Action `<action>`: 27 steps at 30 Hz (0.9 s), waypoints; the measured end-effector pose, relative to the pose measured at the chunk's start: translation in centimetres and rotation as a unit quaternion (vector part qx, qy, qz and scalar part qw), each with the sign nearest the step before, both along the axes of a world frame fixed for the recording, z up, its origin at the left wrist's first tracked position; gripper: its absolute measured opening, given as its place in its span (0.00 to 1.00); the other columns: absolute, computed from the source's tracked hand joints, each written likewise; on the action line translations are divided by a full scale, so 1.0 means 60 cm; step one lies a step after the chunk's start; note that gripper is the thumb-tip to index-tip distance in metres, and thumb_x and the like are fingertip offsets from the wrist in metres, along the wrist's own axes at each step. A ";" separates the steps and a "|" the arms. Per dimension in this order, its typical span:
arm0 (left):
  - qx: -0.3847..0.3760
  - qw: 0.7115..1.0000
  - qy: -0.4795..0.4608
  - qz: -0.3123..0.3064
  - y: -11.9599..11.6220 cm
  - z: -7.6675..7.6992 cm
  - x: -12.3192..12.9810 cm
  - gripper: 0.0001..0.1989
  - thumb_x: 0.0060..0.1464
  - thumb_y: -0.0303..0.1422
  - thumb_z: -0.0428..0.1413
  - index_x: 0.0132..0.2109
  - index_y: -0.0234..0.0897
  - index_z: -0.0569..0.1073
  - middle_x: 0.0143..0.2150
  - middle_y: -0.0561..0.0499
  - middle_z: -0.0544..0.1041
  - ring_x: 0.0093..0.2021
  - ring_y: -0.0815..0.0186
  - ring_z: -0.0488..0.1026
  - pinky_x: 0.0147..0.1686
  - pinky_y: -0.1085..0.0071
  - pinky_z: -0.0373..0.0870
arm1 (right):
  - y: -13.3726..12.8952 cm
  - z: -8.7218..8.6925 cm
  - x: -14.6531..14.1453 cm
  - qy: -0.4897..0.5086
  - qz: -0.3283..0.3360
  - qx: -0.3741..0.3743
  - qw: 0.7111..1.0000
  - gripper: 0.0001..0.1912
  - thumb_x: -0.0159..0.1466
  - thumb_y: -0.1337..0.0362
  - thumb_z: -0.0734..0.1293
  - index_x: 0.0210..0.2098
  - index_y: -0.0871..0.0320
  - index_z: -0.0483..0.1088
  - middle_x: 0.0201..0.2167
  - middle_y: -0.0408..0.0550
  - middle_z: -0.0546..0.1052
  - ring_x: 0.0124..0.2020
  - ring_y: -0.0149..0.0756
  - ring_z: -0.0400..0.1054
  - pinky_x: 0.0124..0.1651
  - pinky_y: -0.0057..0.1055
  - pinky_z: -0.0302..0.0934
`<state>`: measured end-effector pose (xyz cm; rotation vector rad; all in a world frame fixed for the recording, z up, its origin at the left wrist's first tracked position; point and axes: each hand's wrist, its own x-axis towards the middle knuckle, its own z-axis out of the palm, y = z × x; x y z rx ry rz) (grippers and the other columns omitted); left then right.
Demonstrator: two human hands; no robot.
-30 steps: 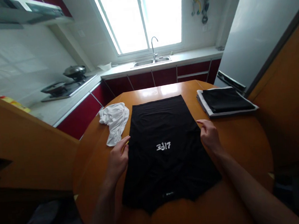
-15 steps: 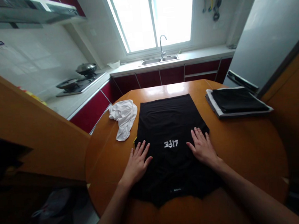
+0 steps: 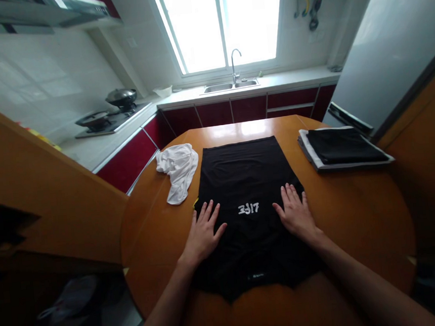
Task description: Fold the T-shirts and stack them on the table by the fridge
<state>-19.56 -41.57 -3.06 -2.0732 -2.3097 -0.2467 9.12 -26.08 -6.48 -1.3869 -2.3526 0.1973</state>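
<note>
Black shirt (image 3: 241, 173) lies flat on wooden table (image 3: 359, 216), white lettering (image 3: 248, 209) upside down. Left hand (image 3: 202, 236) and right hand (image 3: 295, 214) spread, palms down on its sides. Crumpled white cloth (image 3: 180, 169) to the left, folded clothes (image 3: 347, 145) stacked to the right. Sink (image 3: 218, 88) beyond, under window (image 3: 250, 18).

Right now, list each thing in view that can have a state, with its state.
Black garment: laid flat, slightly creased
Left hand: open, flat on the garment
Right hand: open, flat on the garment
White cloth: crumpled
Stack of cloth: folded
Red cupboards: shut
Rear pan: lidded
Tap: running or off, cannot tell
</note>
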 end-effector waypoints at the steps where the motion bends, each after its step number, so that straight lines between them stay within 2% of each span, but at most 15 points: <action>1: 0.009 1.000 0.000 -0.001 -0.001 0.003 0.001 0.32 0.68 0.47 0.47 0.73 0.41 0.56 0.74 0.42 0.53 0.74 0.50 0.47 0.69 0.43 0.48 | 0.000 0.002 0.000 0.000 0.000 0.002 1.000 0.36 0.72 0.50 0.53 0.70 0.68 0.55 0.72 0.65 0.53 0.74 0.53 0.43 0.71 0.58 0.34; 4: 0.026 1.000 0.002 0.005 -0.003 0.010 0.009 0.31 0.68 0.48 0.46 0.73 0.43 0.56 0.75 0.44 0.54 0.74 0.48 0.46 0.69 0.43 0.48 | -0.002 0.003 -0.001 -0.002 -0.001 0.003 1.000 0.36 0.71 0.49 0.53 0.70 0.68 0.55 0.72 0.65 0.53 0.74 0.52 0.43 0.71 0.58 0.33; 9: -0.014 1.000 -0.006 0.016 -0.001 0.003 0.014 0.31 0.66 0.50 0.49 0.71 0.48 0.59 0.75 0.47 0.52 0.74 0.42 0.45 0.67 0.37 0.48 | -0.001 0.002 -0.005 0.002 -0.010 -0.015 1.000 0.36 0.70 0.49 0.56 0.69 0.67 0.57 0.71 0.67 0.55 0.73 0.55 0.46 0.71 0.61 0.33; 11: -0.014 1.000 -0.012 0.016 -0.002 0.010 0.010 0.31 0.66 0.50 0.48 0.71 0.47 0.59 0.75 0.46 0.53 0.74 0.42 0.46 0.67 0.37 0.48 | 0.000 0.014 -0.003 0.016 -0.012 -0.016 1.000 0.36 0.70 0.49 0.56 0.70 0.67 0.56 0.71 0.66 0.54 0.73 0.56 0.45 0.70 0.63 0.32; 14: 0.015 0.999 -0.024 0.017 -0.013 0.036 0.011 0.30 0.68 0.48 0.46 0.72 0.44 0.59 0.74 0.45 0.56 0.74 0.46 0.48 0.68 0.40 0.49 | -0.011 0.043 0.008 0.049 -0.004 0.002 0.999 0.34 0.72 0.52 0.54 0.71 0.64 0.53 0.72 0.63 0.53 0.73 0.55 0.43 0.70 0.64 0.32; 16: 0.031 0.999 -0.031 -0.005 -0.032 0.052 0.025 0.29 0.69 0.45 0.45 0.72 0.42 0.58 0.74 0.45 0.56 0.74 0.51 0.48 0.69 0.45 0.50 | -0.035 0.058 0.019 0.067 0.021 0.015 0.997 0.33 0.72 0.54 0.54 0.73 0.60 0.50 0.73 0.58 0.51 0.74 0.52 0.42 0.71 0.62 0.35; 18: 0.023 0.998 -0.033 -0.058 -0.056 0.056 0.049 0.28 0.70 0.42 0.45 0.73 0.43 0.54 0.75 0.47 0.53 0.75 0.54 0.47 0.70 0.48 0.51 | -0.073 0.060 0.032 0.069 0.062 0.020 0.995 0.33 0.72 0.55 0.54 0.74 0.54 0.46 0.74 0.53 0.49 0.74 0.50 0.41 0.72 0.60 0.37; 20: -0.002 0.992 -0.024 -0.123 -0.081 0.047 0.076 0.30 0.70 0.40 0.46 0.74 0.46 0.50 0.75 0.48 0.51 0.75 0.55 0.46 0.70 0.48 0.51 | -0.113 0.048 0.045 0.046 0.112 0.019 0.992 0.34 0.72 0.55 0.56 0.75 0.50 0.44 0.75 0.49 0.46 0.75 0.50 0.40 0.72 0.59 0.37; 22: -0.015 0.987 -0.008 -0.162 -0.098 0.034 0.094 0.31 0.69 0.41 0.48 0.74 0.49 0.48 0.76 0.49 0.50 0.74 0.53 0.47 0.69 0.46 0.53 | -0.144 0.032 0.056 0.020 0.150 0.023 0.988 0.36 0.71 0.53 0.59 0.74 0.45 0.44 0.75 0.48 0.45 0.74 0.51 0.41 0.72 0.61 0.33; 24: -0.021 0.984 0.004 -0.175 -0.107 0.027 0.099 0.32 0.69 0.41 0.48 0.75 0.49 0.47 0.76 0.49 0.50 0.74 0.52 0.48 0.68 0.45 0.55 | -0.161 0.025 0.064 0.005 0.171 0.024 0.985 0.37 0.70 0.50 0.61 0.74 0.45 0.45 0.75 0.49 0.45 0.74 0.52 0.42 0.72 0.61 0.31; 27: -0.010 0.985 0.008 -0.174 -0.108 0.033 0.096 0.32 0.69 0.40 0.47 0.75 0.47 0.46 0.75 0.48 0.50 0.75 0.52 0.46 0.69 0.45 0.52 | -0.167 0.034 0.077 -0.001 0.184 0.020 0.983 0.37 0.70 0.50 0.61 0.74 0.47 0.46 0.75 0.49 0.44 0.74 0.51 0.41 0.73 0.60 0.31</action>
